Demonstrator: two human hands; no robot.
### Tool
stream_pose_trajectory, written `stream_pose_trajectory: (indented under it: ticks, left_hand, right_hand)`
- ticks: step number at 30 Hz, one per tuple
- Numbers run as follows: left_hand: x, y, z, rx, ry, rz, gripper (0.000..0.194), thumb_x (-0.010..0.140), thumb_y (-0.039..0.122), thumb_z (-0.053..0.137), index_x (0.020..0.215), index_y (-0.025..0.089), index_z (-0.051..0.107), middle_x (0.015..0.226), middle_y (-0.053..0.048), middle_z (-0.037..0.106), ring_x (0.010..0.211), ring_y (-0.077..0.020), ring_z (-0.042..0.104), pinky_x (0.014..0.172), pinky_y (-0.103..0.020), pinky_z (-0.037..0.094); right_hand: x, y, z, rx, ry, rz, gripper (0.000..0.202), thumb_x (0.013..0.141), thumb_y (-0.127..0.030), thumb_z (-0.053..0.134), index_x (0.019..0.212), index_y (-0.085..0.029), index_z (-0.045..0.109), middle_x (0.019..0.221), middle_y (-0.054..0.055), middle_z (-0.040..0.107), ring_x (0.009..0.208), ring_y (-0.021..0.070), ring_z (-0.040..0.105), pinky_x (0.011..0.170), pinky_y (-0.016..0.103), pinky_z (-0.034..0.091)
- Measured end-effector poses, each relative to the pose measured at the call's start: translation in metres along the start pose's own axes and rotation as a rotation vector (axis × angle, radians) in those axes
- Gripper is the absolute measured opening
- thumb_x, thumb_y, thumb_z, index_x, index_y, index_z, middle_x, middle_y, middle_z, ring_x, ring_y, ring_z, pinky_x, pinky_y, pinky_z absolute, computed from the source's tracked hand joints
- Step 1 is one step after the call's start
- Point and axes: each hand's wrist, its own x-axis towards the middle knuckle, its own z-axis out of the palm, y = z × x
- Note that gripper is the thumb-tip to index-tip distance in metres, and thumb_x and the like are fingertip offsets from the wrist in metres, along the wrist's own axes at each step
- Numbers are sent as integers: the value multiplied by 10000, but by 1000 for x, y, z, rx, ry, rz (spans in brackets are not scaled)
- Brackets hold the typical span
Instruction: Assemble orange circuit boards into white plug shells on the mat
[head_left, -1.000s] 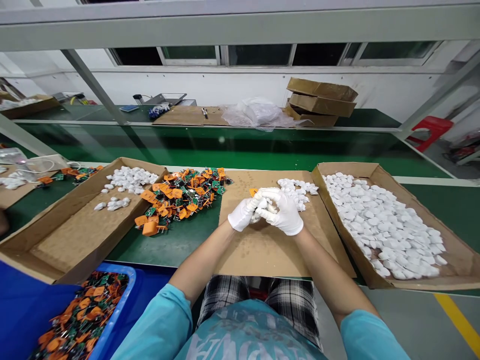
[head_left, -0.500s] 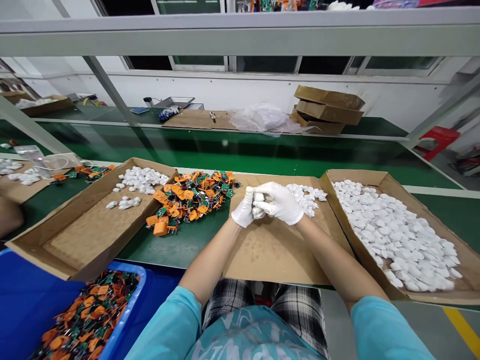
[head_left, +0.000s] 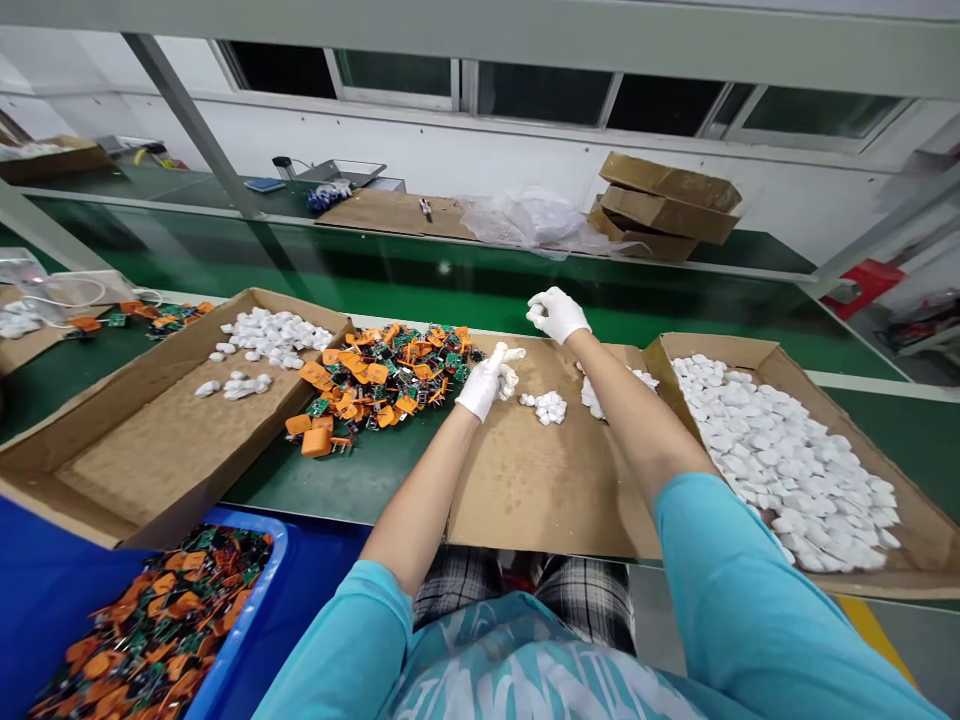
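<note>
My left hand, in a white glove, is raised over the right edge of a heap of orange and green circuit-board parts. Its lower fingers curl inward while the upper ones point right; what they hold, if anything, is hidden. My right hand, also gloved, hangs higher and farther forward near the back edge of the cardboard sheet. Its fingers are loosely bent and apart, with nothing visible in them. A small pile of white plastic pieces lies between my arms. Another white pile is partly covered by my right forearm.
On the right stands a cardboard tray full of white pieces. A second tray at left holds fewer white pieces. Below it, a blue bin contains orange and green parts. Stacked boxes occupy the far bench.
My hands have separated: the right moved up and forward, while the left stayed near the orange heap. The small white pile they covered now shows. The whole view has tilted downward.
</note>
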Motion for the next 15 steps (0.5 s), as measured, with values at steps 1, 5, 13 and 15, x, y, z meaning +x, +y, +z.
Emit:
stream_pose_trajectory:
  ticks: [1,5,13,15]
  left_hand:
    - [2,-1,-1,22,20,1,676,860,662,406,1139,89,632,452,49,487,339,-51,398,366,-179,243]
    - [9,-6,-3,122,104,24,631,868,640,415,1109,111,661,450,44,491,345,-47,412,372,-172,250]
    - [6,-6,0,154,232,68,475,895,504,467,1069,105,655,494,40,538,359,-47,424,394,-170,274]
    - [6,-5,0,133,267,90,454,891,496,479,1061,109,645,513,41,546,365,-43,424,397,-171,270]
  right_hand:
    - [3,8,2,-26,-5,44,278,795,-219,603,1057,-194,691,1078,71,636,874,196,626,803,315,501]
    - [3,28,10,-123,-61,211,267,798,-213,589,1042,-181,693,1102,95,645,905,223,631,800,328,503]
    - [-17,8,-10,-149,-199,140,455,795,-343,619,1229,-207,613,1177,87,652,1011,251,622,825,323,491]
    - [-38,-2,-12,-107,-278,36,348,800,-374,617,1111,-229,680,1084,39,698,956,207,639,800,262,480]
